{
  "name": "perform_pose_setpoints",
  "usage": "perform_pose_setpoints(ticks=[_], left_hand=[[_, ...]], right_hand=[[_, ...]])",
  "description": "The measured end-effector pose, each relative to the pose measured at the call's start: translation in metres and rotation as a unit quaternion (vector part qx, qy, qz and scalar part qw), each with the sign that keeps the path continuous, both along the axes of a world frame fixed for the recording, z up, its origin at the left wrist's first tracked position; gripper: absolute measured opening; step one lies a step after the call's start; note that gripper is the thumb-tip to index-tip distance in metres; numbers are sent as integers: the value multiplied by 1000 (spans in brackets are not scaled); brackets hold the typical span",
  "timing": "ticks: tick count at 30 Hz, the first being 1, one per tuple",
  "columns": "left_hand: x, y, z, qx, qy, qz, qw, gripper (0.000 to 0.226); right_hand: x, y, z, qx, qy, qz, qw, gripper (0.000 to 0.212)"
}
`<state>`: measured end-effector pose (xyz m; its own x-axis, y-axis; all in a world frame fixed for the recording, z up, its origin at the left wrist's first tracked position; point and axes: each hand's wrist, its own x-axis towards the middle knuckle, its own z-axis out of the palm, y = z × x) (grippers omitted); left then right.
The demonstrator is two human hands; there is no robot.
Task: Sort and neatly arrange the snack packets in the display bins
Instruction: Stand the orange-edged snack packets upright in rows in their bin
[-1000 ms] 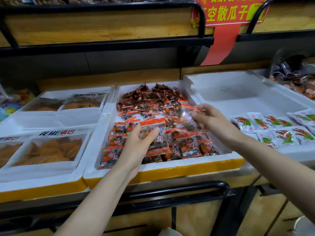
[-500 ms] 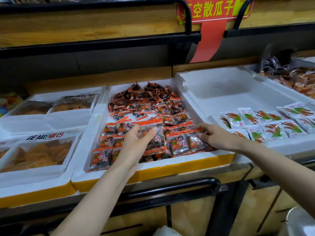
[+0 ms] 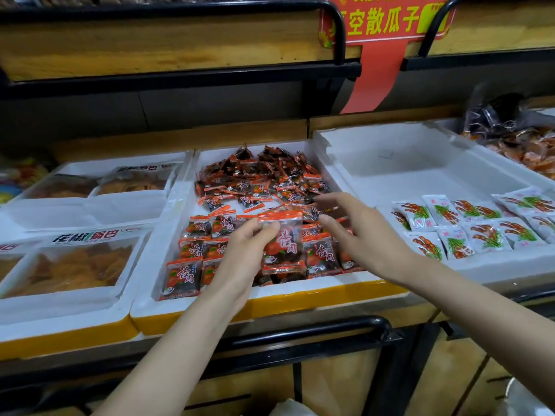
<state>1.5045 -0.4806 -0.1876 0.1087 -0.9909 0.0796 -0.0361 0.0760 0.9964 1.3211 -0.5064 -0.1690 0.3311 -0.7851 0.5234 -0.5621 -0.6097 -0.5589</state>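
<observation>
Head view, shelf level. Left grip [image 3: 240, 259] is pinched on a packet stack [image 3: 282, 238] of orange-and-clear sachets, thumb laid on the front face, other fingers hidden behind. Stack is held upright just above the front rows [image 3: 195, 247] in the middle foam bin [image 3: 168, 232]. Right grip [image 3: 363, 238] is spread, nothing held, hovering over the bin's right side nr the stack. Loose heap [image 3: 258, 178] of the same packets is seen at the bin's back, unsorted.

Handling, judged: packets light, film slick & crinkly, contents prob. soft, so easily crushed if squeezed hard. Stacked faces are likely to slide on each other, so the stack is best clamped across both flat faces, mid-body, w/ top seals aligned. Singles from the heap are best taken by the crimped orange seal. Rows judged approx. half done.
</observation>
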Motion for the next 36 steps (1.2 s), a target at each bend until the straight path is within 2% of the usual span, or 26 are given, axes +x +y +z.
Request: perform_pose_setpoints(ticks=[2,5,10,12,14,16,18,23,30,32,36], left_hand=[[-1,5,2,-40,-43,1,998,23],[1,10,1,-85,-77,3,993,23],[10,16,0,-89,-109,2,990,19],[17,17,-4,-113,-172,16,979,20],[25,17,-12,-152,-317,48,935,21],[34,20,-23,-186,-475,54,859,30],[41,24,-33,-182,-553,28,813,36],[45,29,-42,-173,-583,14,794,37],[46,30,-43,-174,-584,12,793,36],[46,30,-44,-175,-587,12,790,35],[45,30,-43,-165,-588,8,792,36]], right_hand=[[16,6,6,66,-51,62,995,30],[30,7,9,81,-53,98,990,8],[36,-3,10,73,-95,82,989,5],[38,-11,9,47,-93,59,993,11],[39,-22,8,26,-84,33,996,13],[41,-31,7,23,-42,11,999,9],[44,-38,2,45,3,10,999,5],[51,-48,-16,102,98,16,990,17],[42,-28,-25,-7,244,82,966,38],[39,-23,-30,-4,263,107,959,41],[35,-19,-37,17,242,122,962,40]])
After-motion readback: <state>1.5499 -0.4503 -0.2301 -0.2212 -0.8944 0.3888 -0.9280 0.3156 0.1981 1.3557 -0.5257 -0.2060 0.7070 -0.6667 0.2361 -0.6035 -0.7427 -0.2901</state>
